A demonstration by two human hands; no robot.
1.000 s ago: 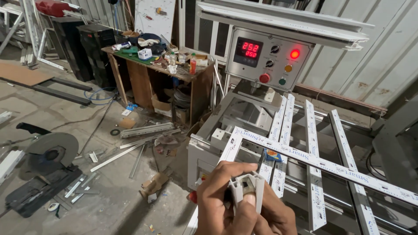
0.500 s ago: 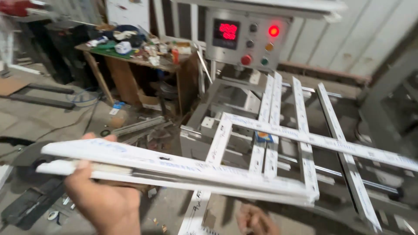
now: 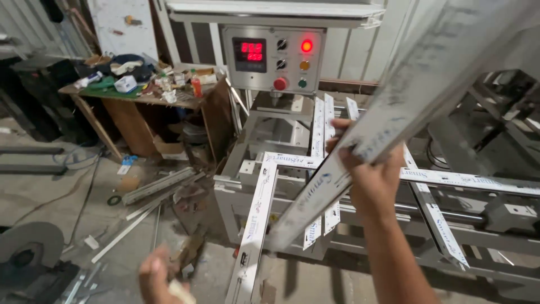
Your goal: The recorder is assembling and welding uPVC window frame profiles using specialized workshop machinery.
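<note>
**Right hand carrying a tilted profile above the machine frame**

The right hand (image 3: 365, 174) is closing around a long white profile (image 3: 394, 107), gripping it at about mid-length. The profile's long axis is running diagonally: its lower end is pointing down and left toward the frame (image 3: 450, 180) of white strips lying on the machine bed (image 3: 506, 214), while its upper end is rising up and right, out past the top edge of the view. The held profile is crossing in front of the frame and is not resting on it at the grip; whether its lower end is touching the frame cannot be told. The left hand (image 3: 160, 278) is sitting low at the bottom edge, well apart from the profile, fingers curling around a small pale piece (image 3: 181, 291) that is too blurred to identify. The right hand is therefore the nearer 1 to both profile and frame. Behind them, a control panel (image 3: 273, 59) is showing red digits and 1 lit red lamp; a cluttered wooden table (image 3: 185, 104) is standing at left.
</note>
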